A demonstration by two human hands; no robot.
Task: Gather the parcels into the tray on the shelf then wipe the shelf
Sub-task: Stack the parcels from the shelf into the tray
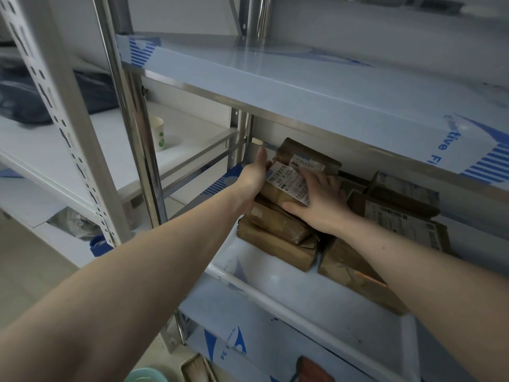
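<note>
A white tray point(289, 293) sits on the middle shelf point(275, 340) and holds several brown paper parcels. Both hands hold one labelled parcel point(286, 186) on top of the left stack point(278, 238). My left hand point(254, 175) cups its left end. My right hand point(319, 202) lies flat on its label and right side. Another labelled parcel point(305, 155) lies behind it. More parcels point(399, 213) are piled at the right, and a long one point(355, 274) lies under my right forearm.
The upper shelf point(303, 86) overhangs the tray closely. A steel post point(129, 111) stands at the left, with a paper cup point(157, 133) on the neighbouring white rack point(55, 150). Below are a teal bowl point(146, 376) and a metal tray point(195, 368).
</note>
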